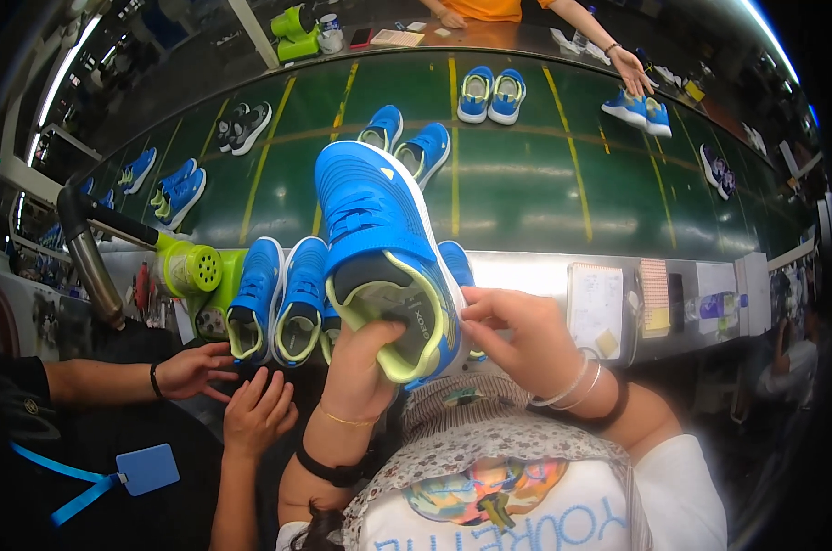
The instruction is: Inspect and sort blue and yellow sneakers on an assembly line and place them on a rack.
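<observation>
A blue sneaker [368,197] with lime-green lining and a white sole is held up in front of me, toe pointing away. My left hand [356,372] grips it at the heel, thumb inside the opening and the other fingers hidden under it. Beside the heel's right side is my right hand [531,331], its thumb and forefinger drawn together at the shoe's edge. Whether a small thing is pinched there is too fine to see. Behind the held shoe, a blue pair, a left sneaker [256,285] and a right one [303,289], stands on the ledge.
A green conveyor belt [517,188] carries several shoes. Across it, another person's hand [629,69] touches a blue pair. At my left are a co-worker's hands [194,372] and a lime-green blower [191,266]. Papers [595,298] and a bottle [717,306] lie right.
</observation>
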{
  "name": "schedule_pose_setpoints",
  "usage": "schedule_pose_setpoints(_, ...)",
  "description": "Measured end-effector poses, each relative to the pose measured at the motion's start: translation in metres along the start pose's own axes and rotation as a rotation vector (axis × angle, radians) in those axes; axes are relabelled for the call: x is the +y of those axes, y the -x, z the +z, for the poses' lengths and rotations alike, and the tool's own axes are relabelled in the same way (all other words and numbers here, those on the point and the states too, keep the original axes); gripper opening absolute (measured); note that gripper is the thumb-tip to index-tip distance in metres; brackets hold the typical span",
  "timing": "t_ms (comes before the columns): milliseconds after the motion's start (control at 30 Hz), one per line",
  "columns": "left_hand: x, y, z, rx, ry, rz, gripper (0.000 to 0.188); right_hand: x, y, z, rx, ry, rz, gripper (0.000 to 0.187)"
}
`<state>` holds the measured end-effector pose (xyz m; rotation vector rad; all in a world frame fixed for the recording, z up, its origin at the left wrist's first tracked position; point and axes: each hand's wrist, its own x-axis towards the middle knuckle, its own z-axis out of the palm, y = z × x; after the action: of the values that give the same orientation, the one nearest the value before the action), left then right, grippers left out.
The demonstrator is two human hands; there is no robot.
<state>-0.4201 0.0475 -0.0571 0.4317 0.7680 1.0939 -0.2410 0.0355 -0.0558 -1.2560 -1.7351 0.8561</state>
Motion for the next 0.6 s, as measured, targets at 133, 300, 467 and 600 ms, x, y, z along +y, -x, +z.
schedule_pose_setpoints(133,-0.001,0.0,-0.001,0.04,-0.109,0.071,0.046,0.004,0.0,0.008,0.006,0.076,0.002,0.013)
schedule_pose_setpoints(300,0.002,0.001,-0.006,0.041,-0.107,0.085,0.047,0.002,0.0,0.017,0.037,0.111,-0.023,0.009)
schedule_pose_setpoints(467,0.006,-0.001,-0.009,0.026,-0.111,0.039,0.047,0.001,-0.001,0.016,0.033,0.089,0.007,0.007)
schedule_pose_setpoints(600,0.008,0.001,-0.011,0.036,-0.112,0.044,0.045,-0.003,-0.001,0.018,0.031,0.093,-0.002,0.007)
